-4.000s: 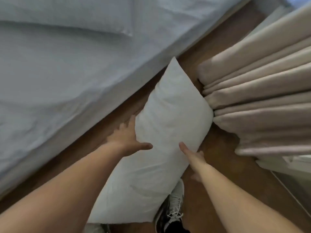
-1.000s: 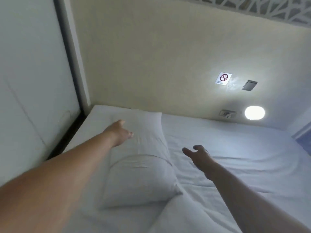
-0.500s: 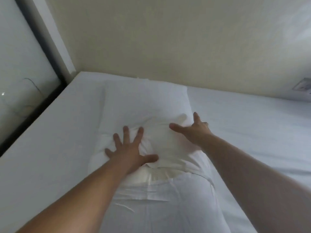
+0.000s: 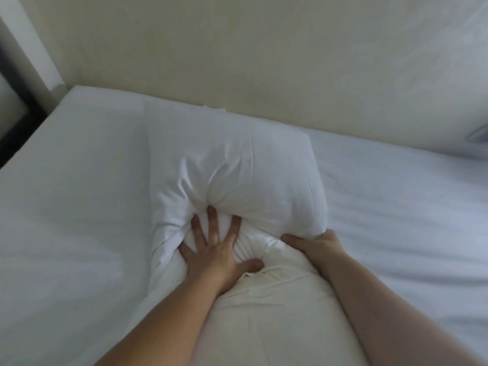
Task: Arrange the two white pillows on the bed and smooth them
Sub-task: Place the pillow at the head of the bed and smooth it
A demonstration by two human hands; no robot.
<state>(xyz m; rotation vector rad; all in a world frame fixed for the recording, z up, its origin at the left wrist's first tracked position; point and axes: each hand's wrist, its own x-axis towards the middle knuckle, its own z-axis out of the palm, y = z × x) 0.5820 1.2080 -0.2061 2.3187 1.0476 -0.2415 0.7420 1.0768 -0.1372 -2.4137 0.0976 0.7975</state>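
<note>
Head view: bed (image 4: 79, 207) with white sheet, filling the frame from 9 o'clock to 3 o'clock, set against a cream wall (image 4: 264, 54) at 12 o'clock. Far pillow (image 4: 237, 170), white, lying at centre with its far edge touching or just beside the wall; its near edge is dented and creased. Near pillow (image 4: 277, 320), white with a faint cream tint, lying at 6 o'clock, its far end meeting the near edge of the far pillow. Left hand (image 4: 214, 252), palm down, fingers (image 4: 212, 220) spread wide and released, pressed flat into the crease where the two pillows meet; the fingertips point toward 12 o'clock and sink under the bulge of the far pillow, the thumb lying toward 3 o'clock on bunched fabric. Right hand (image 4: 317, 245), at 4 o'clock from the far pillow's middle, cupped against that pillow's near right corner, thumb on the fabric toward 9 o'clock; the other fingers are hidden beneath the corner, so whether they clench the cloth cannot be told. Both forearms, bare, lie over the near pillow, entering from 6 o'clock.
</note>
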